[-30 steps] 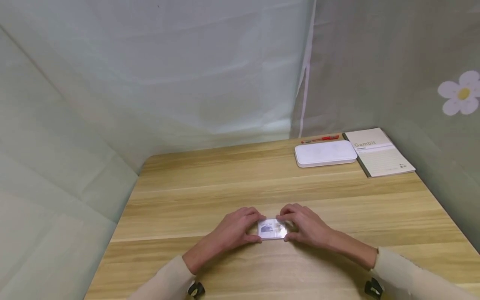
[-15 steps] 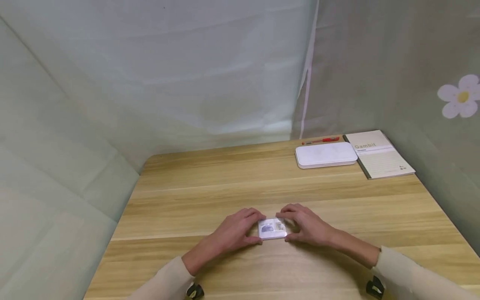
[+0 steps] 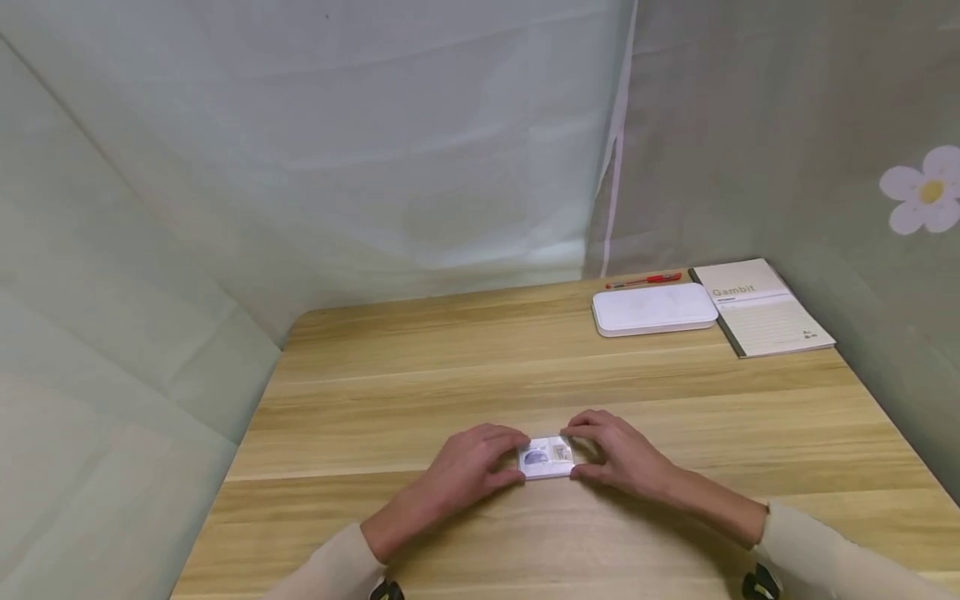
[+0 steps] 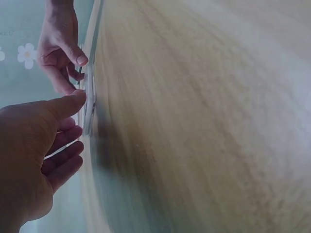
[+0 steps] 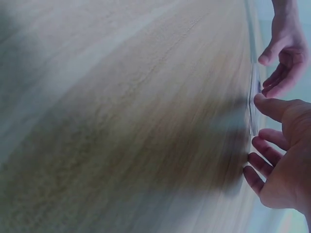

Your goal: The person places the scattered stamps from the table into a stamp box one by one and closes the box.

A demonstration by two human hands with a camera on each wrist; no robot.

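A thin, flat clear case point(image 3: 545, 468) lies on the wooden table, with a blue picture and a smaller brownish one under its shiny cover. On its left end, my left hand point(image 3: 474, 464) holds it with the thumb at the near edge and fingers at the far edge. My right hand point(image 3: 626, 454) pinches the right end the same way. In the left wrist view, the case point(image 4: 89, 104) shows edge-on beside the left thumb. The right wrist view shows its edge too, close to the right thumb point(image 5: 272, 106). The remaining fingers are loosely bent.
A white oblong box point(image 3: 655, 308) sits toward the back right. Behind it is a red pen point(image 3: 643, 281), and a notebook point(image 3: 761, 307) marked "Gambit" lies to its right. Pale cloth point(image 3: 420, 150) hangs behind the wooden table point(image 3: 390, 367).
My right fingertips have shifted slightly rightward along the case's far edge. The case has barely moved, and the head view has shifted a little.
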